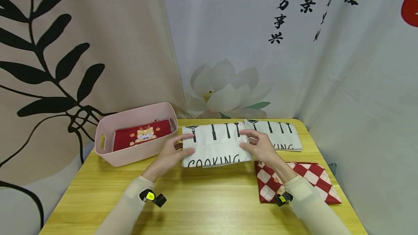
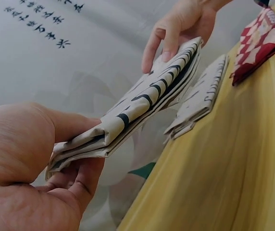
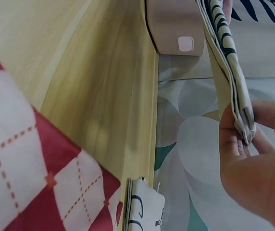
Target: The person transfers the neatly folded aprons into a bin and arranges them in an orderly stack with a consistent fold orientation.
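White folded cloth [image 1: 215, 146], centre of the head frame: my left hand [image 1: 169, 153] and right hand [image 1: 262, 148] pinch its opposite side edges. Judged light, soft, prone to unfolding; best held at both ends, layers pinched together.

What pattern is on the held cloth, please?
The held cloth has black lettering and utensil-like shapes on white, clearest in the head view.

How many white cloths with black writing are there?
2. One white cloth is held between the left hand and right hand; the other cloth lies back right on the table. Any under the red cloth in the basket would be hidden.
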The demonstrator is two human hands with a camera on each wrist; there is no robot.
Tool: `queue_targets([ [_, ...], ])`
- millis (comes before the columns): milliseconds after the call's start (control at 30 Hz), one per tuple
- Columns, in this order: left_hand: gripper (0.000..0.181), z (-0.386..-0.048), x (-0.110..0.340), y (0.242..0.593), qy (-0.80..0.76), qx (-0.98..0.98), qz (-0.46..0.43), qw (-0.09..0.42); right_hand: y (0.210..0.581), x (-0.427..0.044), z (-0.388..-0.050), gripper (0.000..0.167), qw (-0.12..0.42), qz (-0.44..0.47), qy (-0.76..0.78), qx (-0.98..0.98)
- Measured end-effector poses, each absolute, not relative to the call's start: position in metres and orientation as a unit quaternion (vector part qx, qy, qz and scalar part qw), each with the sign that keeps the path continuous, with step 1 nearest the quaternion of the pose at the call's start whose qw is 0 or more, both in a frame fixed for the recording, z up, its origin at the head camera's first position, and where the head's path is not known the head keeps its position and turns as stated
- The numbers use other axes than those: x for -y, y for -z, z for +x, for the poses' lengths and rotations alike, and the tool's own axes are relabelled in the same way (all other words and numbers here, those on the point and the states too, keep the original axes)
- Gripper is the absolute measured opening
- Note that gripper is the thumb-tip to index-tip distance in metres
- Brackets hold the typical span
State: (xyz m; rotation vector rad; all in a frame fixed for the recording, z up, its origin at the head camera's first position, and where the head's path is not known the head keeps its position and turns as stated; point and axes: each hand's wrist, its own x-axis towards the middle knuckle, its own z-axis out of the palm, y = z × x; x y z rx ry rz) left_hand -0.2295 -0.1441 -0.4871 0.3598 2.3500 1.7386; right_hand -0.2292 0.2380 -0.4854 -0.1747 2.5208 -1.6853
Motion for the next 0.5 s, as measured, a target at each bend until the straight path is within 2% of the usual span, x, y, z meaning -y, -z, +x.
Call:
queue_targets([
  [267,0.055,-0.230,0.155,0.483,-0.571,-0.807,0.136,0.062,0.482,-0.229,-0.233,0.045,0.036,-0.070,0.553,-0.830],
  [500,0.057,-0.229,0.165,0.481,-0.582,-0.800,0.136,0.058,0.477,-0.220,-0.234,0.046,0.031,-0.078,0.556,-0.827],
])
